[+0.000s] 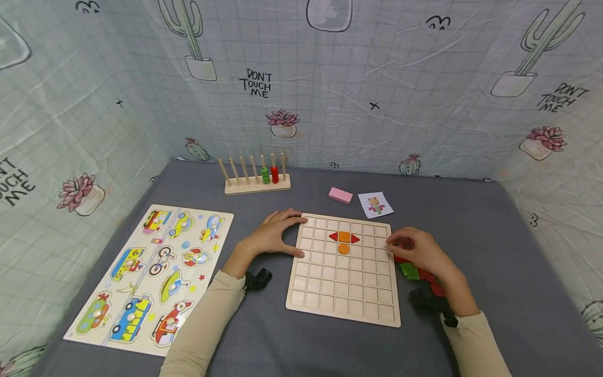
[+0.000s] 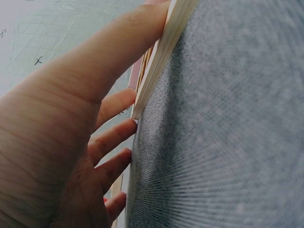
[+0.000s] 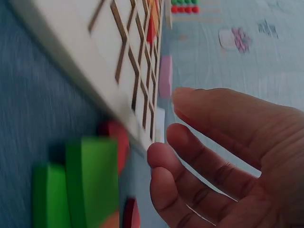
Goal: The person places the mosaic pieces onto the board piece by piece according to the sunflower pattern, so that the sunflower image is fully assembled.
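Note:
A wooden grid board lies on the grey table. On its upper cells sit an orange square, a red triangle on either side of it, and an orange circle just below. My left hand touches the board's left edge, thumb and fingers spread; in the left wrist view the thumb rests against that edge. My right hand hovers by the right edge with loosely bent fingers, and nothing shows between them in the right wrist view. Beneath it lie green pieces and red pieces, partly hidden.
Behind the board are a pink block and a picture card. A peg stand with green and red beads stands at the back left. A vehicle puzzle board lies on the left. Printed cloth walls surround the table.

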The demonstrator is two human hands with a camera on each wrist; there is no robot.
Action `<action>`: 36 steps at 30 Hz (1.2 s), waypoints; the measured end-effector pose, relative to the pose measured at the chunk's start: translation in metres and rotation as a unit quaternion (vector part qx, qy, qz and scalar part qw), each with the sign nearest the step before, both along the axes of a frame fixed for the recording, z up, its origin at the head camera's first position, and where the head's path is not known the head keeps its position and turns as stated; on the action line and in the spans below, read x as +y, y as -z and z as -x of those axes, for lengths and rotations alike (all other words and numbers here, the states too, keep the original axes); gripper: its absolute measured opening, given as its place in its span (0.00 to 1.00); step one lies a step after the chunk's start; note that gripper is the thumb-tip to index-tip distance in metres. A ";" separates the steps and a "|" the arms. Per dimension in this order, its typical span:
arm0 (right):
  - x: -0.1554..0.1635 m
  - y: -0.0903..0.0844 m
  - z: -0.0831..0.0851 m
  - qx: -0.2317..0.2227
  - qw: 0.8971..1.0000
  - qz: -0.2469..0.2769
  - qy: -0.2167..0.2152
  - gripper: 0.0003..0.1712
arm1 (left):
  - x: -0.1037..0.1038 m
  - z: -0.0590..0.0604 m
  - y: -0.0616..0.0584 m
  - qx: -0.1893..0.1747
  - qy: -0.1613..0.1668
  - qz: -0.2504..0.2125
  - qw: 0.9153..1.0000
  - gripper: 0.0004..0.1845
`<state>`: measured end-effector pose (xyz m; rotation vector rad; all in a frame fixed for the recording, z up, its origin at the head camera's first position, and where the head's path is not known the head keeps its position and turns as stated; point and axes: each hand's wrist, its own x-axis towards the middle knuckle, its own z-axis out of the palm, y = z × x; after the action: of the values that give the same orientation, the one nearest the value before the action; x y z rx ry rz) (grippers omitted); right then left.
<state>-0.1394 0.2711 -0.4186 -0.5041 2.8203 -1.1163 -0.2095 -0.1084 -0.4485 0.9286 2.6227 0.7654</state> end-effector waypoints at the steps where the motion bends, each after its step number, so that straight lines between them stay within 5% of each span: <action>1: 0.004 0.000 0.000 0.005 1.000 -0.008 0.007 0.06 | 0.000 0.000 0.000 0.000 -0.001 0.000 1.000 0.48; 22: 0.059 0.010 0.000 0.021 0.995 -0.053 0.081 0.09 | 0.000 0.001 0.003 -0.003 -0.001 0.001 1.000 0.48; 36: 0.060 0.013 0.001 -0.024 0.994 -0.054 0.096 0.11 | -0.001 0.001 0.006 0.002 0.002 -0.009 1.000 0.47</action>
<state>-0.1404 0.3311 -0.4315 -0.1971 2.9161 -0.9814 -0.2105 -0.1097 -0.4541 0.9403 2.6199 0.7886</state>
